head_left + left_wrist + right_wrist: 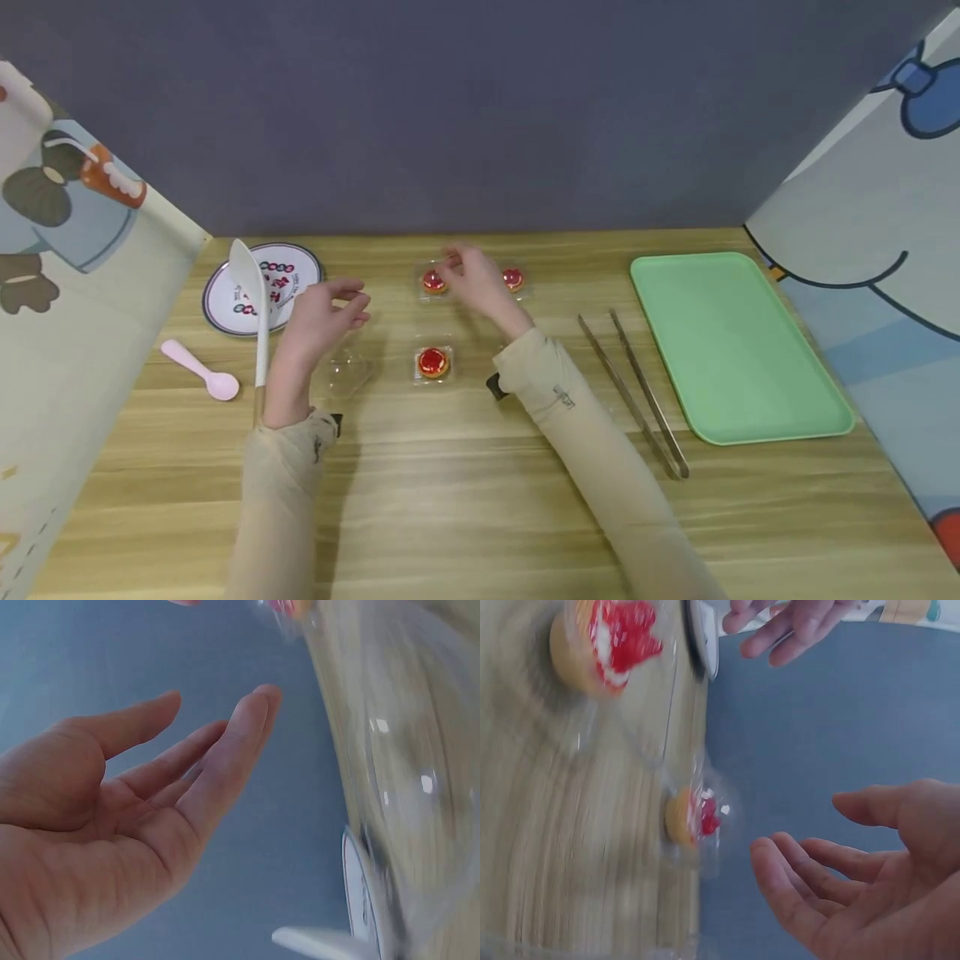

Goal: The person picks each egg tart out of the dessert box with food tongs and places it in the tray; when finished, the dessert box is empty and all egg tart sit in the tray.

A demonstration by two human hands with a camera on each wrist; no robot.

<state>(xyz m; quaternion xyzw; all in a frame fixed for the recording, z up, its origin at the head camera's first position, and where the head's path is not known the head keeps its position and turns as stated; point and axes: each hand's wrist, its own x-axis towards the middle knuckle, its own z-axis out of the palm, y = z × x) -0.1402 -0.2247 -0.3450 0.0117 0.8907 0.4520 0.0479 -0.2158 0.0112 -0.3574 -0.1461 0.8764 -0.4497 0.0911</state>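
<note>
My left hand (318, 321) hovers with loosely bent fingers above the left part of the table, nothing between thumb and fingers. Beneath it lies a clear plastic dome lid (348, 372), large and blurred in the left wrist view. My right hand (477, 283) is held over the back row, its fingers relaxed and holding nothing. Close by its fingertips in the head view is a red-topped tart (432, 282) in clear packaging. Another packaged tart (513, 279) stands to its right. Nearer me, a third tart (432, 362) sits on a clear square base. The right wrist view shows a tart (694, 816) under a clear dome.
At left, a white long-handled utensil (262, 333) lies across a printed plate (303, 287), beside a pink spoon (197, 369). Metal tongs (626, 387) lie right of centre, next to a green tray (738, 350). A dark wall (480, 117) closes off the back.
</note>
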